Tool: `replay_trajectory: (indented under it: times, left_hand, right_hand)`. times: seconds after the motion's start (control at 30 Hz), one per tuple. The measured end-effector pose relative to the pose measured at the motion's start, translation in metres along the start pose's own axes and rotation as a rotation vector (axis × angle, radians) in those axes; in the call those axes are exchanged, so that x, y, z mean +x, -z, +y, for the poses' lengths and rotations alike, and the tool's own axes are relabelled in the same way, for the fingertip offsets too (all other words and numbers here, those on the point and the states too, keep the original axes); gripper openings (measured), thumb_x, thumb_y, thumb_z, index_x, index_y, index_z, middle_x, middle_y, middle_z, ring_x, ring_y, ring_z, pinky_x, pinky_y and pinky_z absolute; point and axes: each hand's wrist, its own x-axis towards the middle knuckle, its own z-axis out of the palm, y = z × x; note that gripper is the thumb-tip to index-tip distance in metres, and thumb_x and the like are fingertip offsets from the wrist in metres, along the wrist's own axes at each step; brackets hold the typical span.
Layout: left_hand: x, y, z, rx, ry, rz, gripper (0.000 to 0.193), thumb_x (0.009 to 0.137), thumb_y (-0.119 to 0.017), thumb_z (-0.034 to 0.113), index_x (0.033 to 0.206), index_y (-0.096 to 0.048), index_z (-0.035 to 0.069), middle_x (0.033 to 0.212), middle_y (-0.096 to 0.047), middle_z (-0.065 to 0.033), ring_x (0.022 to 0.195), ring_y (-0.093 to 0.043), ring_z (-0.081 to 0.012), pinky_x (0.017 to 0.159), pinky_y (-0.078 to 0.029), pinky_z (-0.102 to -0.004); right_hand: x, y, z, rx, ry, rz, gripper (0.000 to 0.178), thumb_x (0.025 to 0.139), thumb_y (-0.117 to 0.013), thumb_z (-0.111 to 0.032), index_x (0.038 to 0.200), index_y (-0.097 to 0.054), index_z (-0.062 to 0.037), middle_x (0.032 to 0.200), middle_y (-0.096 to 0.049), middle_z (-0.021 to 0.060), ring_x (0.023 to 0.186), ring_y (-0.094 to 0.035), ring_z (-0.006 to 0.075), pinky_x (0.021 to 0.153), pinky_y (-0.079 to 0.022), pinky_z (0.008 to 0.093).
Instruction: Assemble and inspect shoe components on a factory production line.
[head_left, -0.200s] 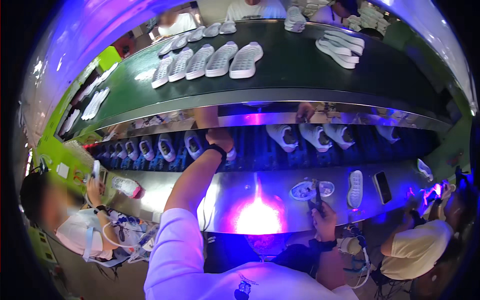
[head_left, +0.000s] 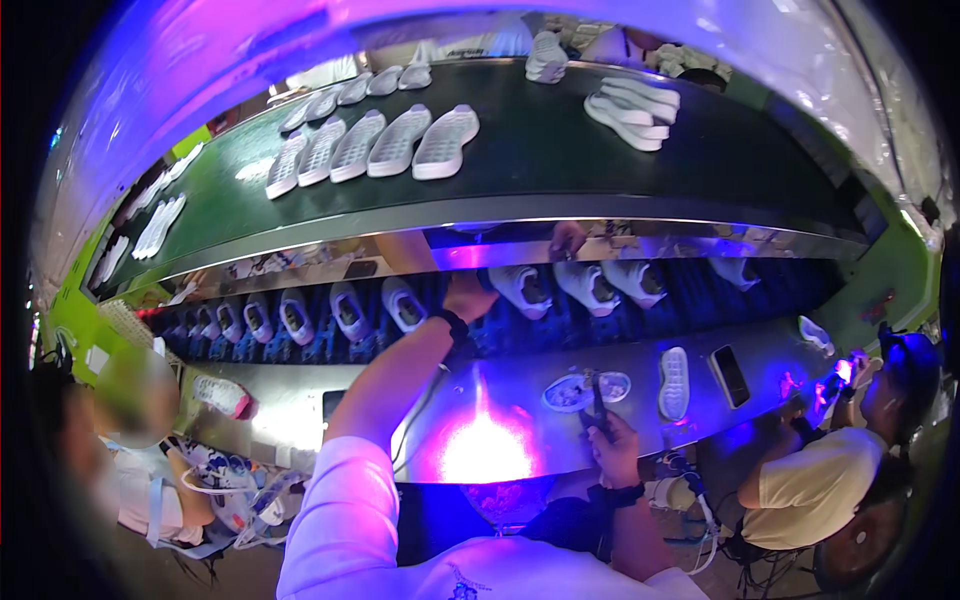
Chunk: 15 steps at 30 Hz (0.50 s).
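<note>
My left hand point(head_left: 468, 297) reaches over the far side of the bench into the dark blue rack point(head_left: 490, 335). It is between one white shoe point(head_left: 403, 305) on its left and another white shoe point(head_left: 520, 291) close on its right. Its fingers are too hidden to show whether they grip anything. Closed around a dark-handled brush point(head_left: 598, 400), my right hand point(head_left: 613, 447) is at the bench's near edge. The brush's upper end stands over a pale oval dish point(head_left: 568, 393), beside a second small oval point(head_left: 613, 387).
A white sole point(head_left: 675, 384) and a phone point(head_left: 730, 377) lie on the metal bench point(head_left: 530, 395), right of the dishes. Beyond the rack, a green belt point(head_left: 530, 140) carries several white soles point(head_left: 400, 142). Co-workers sit left and right, and a bright pink light point(head_left: 487, 450) glares in front of me.
My left hand has moved right along the rack, away from a shoe that now shows uncovered. The whole view has shifted. My right hand still holds the brush by the dishes.
</note>
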Motion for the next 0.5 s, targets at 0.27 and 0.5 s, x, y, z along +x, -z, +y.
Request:
replay_trajectory:
  times: [0.27,0.5]
  left_hand:
    - [0.004,-0.077,0.128,-0.461,0.86,-0.159,0.121,0.072,-0.082,0.05,0.156,-0.011,-0.001,0.143,-0.033,-0.046,0.125,-0.055,-0.0521,0.104,-0.049,-0.0494]
    - [-0.04,-0.005,0.022,-1.762,0.937,-0.598,0.06,0.08,-0.058,0.022,0.134,-0.044,-0.001,0.12,-0.057,-0.0185,0.104,-0.062,-0.0379,0.097,-0.052,-0.0533]
  right_hand:
    - [0.0,0.005,0.011,0.102,0.021,-0.059,0.035,0.094,-0.066,-0.001,0.129,-0.062,-0.0009,0.084,-0.067,0.0,0.058,-0.051,0.0019,0.05,-0.039,0.0191]
    - [-0.003,0.008,0.012,-0.027,0.127,-0.053,0.03,0.095,-0.065,-0.003,0.125,-0.064,-0.0007,0.081,-0.065,-0.0014,0.06,-0.052,0.0027,0.053,-0.042,0.0207]
